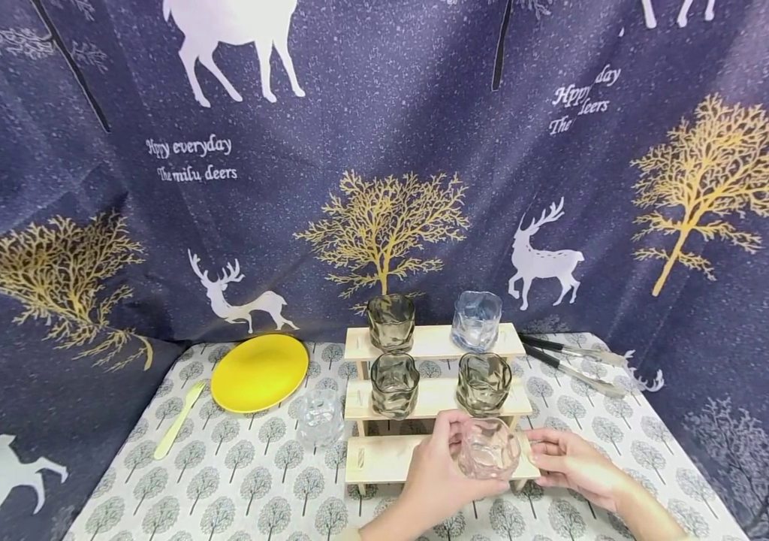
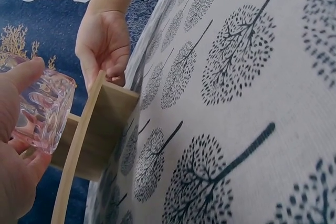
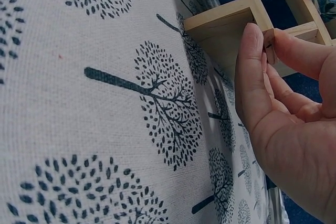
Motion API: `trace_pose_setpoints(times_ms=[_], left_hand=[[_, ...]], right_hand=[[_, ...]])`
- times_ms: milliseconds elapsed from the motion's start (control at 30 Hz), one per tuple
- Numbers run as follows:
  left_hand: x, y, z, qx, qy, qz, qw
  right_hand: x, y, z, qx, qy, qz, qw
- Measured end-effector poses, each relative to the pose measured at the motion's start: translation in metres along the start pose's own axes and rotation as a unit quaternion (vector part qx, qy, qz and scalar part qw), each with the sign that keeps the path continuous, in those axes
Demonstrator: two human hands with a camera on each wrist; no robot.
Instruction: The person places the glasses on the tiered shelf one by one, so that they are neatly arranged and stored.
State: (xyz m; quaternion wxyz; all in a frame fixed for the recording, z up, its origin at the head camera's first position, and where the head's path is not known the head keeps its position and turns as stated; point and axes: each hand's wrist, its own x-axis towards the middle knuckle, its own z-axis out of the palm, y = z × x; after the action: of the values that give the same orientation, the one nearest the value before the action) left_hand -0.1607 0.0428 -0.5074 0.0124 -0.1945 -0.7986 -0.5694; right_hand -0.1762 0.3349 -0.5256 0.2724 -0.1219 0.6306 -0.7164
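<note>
My left hand [image 1: 440, 469] grips a pinkish clear glass cup [image 1: 490, 449] just over the right part of the lowest tier of a wooden three-step rack [image 1: 384, 460]. In the left wrist view the cup [image 2: 44, 108] is tilted between thumb and fingers; I cannot tell whether it touches the board. With thumb and fingertips my right hand [image 1: 570, 463] pinches the right end of that lowest board, which the right wrist view shows at the board's corner [image 3: 257, 11]. Dark grey glass cups [image 1: 394, 385] and a blue one [image 1: 477, 321] stand on the upper two tiers.
Left of the rack a clear glass cup [image 1: 320, 418] stands on the tree-print cloth [image 1: 256, 485]. Further left lie a yellow plate [image 1: 259, 373] and a pale yellow fork [image 1: 179, 421]. Black-handled metal tongs [image 1: 577, 366] lie at the back right, before the dark curtain [image 1: 425, 135].
</note>
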Motion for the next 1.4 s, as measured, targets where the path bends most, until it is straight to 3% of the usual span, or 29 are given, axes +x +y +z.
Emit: trace_pose_setpoints(times_ms=[533, 800, 1067, 1267, 1400], left_hand=[[0.006, -0.005, 0.010, 0.034, 0.011, 0.012, 0.9993], [0.006, -0.005, 0.005, 0.045, -0.021, 0.006, 0.9988], [-0.004, -0.012, -0.014, 0.035, -0.061, 0.038, 0.9968], [-0.020, -0.014, -0.037, -0.011, -0.074, 0.046, 0.9961], [-0.033, -0.016, -0.054, -0.019, -0.058, 0.097, 0.9934]], right_hand=[[0.000, 0.000, -0.001, -0.010, 0.010, 0.004, 1.000], [0.000, 0.001, 0.000, -0.012, 0.010, -0.002, 1.000], [0.000, 0.000, 0.001, -0.007, 0.007, 0.007, 1.000], [0.000, 0.000, 0.001, -0.004, 0.003, 0.003, 1.000], [0.000, 0.001, 0.001, -0.005, 0.000, -0.001, 1.000]])
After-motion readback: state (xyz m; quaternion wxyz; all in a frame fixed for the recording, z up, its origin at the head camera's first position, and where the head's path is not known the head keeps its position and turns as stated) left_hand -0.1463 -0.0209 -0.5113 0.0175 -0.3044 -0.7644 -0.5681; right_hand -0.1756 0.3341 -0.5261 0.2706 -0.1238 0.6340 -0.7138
